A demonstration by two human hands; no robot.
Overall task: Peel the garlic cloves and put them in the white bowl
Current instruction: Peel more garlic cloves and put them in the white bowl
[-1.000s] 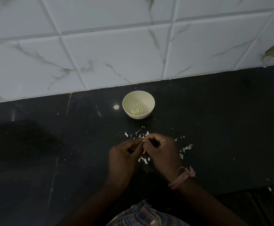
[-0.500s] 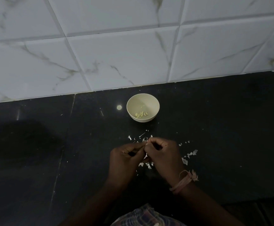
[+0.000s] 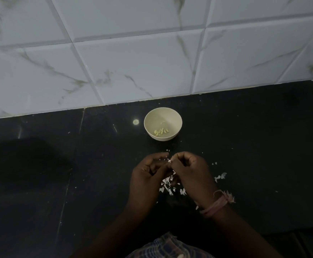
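One bowl [image 3: 162, 116] on the counter [image 3: 245, 146], and inside it there's a small heap of peeled cloves [image 3: 161, 132], maybe seven or eight, they're bunched too tight to count for sure. Two hands, left [image 3: 146, 175] and right [image 3: 190, 172], with one tiny pale bit [image 3: 169, 160] pinched between them and one thread band [image 3: 217, 203] on the right wrist. Skin scraps [image 3: 167, 185] are all over, easily a dozen plus, too small to count properly.

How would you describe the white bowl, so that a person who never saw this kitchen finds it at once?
Start at the white marble-veined tiled wall and come down to the black polished stone counter. The small round white bowl stands there near the wall, beyond both hands. Only it holds pale yellow peeled garlic cloves; the white papery skin flakes lie loose on the counter.
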